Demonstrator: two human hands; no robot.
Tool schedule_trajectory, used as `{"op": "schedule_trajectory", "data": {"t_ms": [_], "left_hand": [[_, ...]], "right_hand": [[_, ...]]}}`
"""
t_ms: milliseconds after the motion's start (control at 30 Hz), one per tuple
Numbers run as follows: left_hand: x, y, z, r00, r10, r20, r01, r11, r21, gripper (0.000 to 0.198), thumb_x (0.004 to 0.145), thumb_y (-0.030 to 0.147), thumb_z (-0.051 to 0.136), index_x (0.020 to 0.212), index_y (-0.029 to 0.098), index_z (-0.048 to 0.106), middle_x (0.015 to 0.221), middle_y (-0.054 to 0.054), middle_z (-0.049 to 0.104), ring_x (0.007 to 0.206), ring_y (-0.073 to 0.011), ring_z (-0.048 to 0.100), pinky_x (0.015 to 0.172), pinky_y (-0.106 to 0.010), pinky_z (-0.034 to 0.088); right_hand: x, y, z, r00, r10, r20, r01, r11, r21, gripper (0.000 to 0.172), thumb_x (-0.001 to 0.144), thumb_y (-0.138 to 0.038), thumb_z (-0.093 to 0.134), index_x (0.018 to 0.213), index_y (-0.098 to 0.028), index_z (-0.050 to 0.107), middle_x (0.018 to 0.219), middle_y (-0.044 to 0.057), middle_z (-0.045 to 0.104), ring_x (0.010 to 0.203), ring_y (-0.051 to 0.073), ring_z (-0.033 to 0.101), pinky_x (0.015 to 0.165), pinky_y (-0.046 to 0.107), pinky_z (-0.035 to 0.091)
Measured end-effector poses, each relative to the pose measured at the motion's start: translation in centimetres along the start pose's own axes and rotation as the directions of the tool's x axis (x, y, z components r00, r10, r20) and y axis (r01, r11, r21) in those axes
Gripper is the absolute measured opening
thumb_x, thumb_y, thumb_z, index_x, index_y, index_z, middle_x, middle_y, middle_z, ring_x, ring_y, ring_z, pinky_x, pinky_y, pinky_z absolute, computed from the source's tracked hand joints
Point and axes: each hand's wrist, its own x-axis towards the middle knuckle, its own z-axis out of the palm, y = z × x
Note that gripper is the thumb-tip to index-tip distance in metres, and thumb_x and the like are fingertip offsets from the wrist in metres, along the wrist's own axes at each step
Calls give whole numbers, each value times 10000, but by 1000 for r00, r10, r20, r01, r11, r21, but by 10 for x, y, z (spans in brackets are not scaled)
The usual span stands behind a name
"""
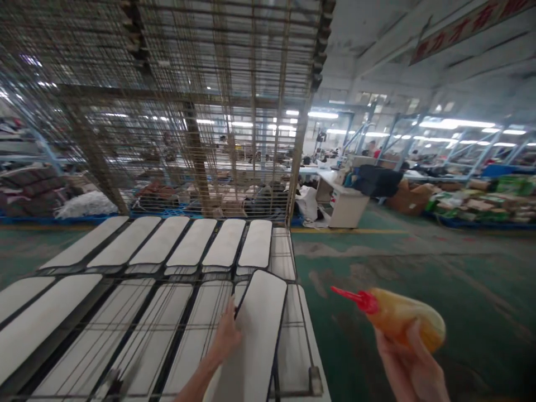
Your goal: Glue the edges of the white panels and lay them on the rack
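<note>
The white board [260, 326] gets cut off at 6 o'clock; its long way points to 1. The left hand [228, 333] touches its edge; some fingers hide, so I can't tell if they grip. At 4 o'clock, the right hand [412, 365] squeezes a long bottle [404, 314], red tip [355, 297] toward 10.

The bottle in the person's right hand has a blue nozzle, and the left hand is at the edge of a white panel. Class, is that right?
Not quite: the nozzle is red, not blue, as the head view shows. The bottle is indeed in the right hand, and the left hand is at the edge of a white panel.
</note>
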Motion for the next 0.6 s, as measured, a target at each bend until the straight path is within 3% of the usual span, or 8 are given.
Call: {"op": "schedule_trajectory", "data": {"t_ms": [100, 167, 233, 367, 467, 533, 600], "left_hand": [[-14, -1, 4, 999, 38, -39, -22, 933, 358, 690, 564, 19, 549, 1238, 136, 459, 1245, -138, 516, 1179, -277, 433, 963, -394, 316], [-24, 1, 7, 999, 50, -3, -43, 890, 453, 482, 637, 14, 486, 1080, 177, 579, 1143, -93, 581, 1133, -253, 463, 929, -385, 325], [-31, 3, 9, 999, 37, 31, -47, 884, 465, 404, 689, -9, 408, 941, 207, 638, 1088, -62, 617, 1109, -228, 482, 901, -384, 333], [-34, 10, 7, 1000, 15, 7, -16, 931, 366, 520, 683, -52, 372, 1023, 241, 633, 1166, -45, 608, 1187, -207, 437, 920, -391, 340], [-43, 8, -7, 983, 65, -171, -24, 973, 232, 487, 702, 3, 411, 1100, 216, 592, 1195, -82, 566, 1190, -220, 432, 924, -389, 374], [-63, -6, -14, 914, 49, -402, -29, 998, 55, 384, 728, 107, 457, 1085, 177, 577, 1156, -116, 551, 1118, -247, 481, 904, -405, 406], [-93, -31, -13, 819, -116, -562, -2, 979, -204, 366, 706, 241, 538, 1060, 148, 548, 1067, -127, 554, 955, -262, 554, 825, -416, 459]], "right_hand": [[1, -6, 5, 996, 66, -64, -66, 998, 4, 177, 788, -304, 600, 918, -201, 660, 875, -19, 698, 767, 106, 641, 650, 173, 547], [-2, -8, 9, 988, 125, -90, -125, 992, -4, 182, 816, -312, 562, 911, -192, 661, 855, -7, 702, 750, 112, 647, 629, 181, 556], [-5, -10, 13, 979, 178, -95, -180, 984, -13, 194, 834, -309, 537, 917, -185, 660, 840, 4, 706, 735, 120, 654, 627, 193, 565], [-11, -11, 15, 965, 243, -96, -245, 969, -14, 226, 859, -314, 506, 929, -163, 659, 797, 18, 710, 706, 120, 659, 619, 187, 567], [-16, -12, 12, 970, 239, -52, -238, 971, 16, 212, 866, -301, 500, 953, -184, 653, 838, -9, 714, 741, 117, 663, 613, 194, 574], [-20, -14, 8, 971, 234, -52, -233, 972, 30, 204, 866, -288, 500, 962, -191, 651, 862, -19, 714, 747, 112, 661, 611, 195, 575], [-24, -14, 4, 972, 228, -62, -226, 973, 37, 203, 859, -288, 511, 970, -190, 651, 876, -21, 712, 752, 111, 657, 615, 195, 573]]}}
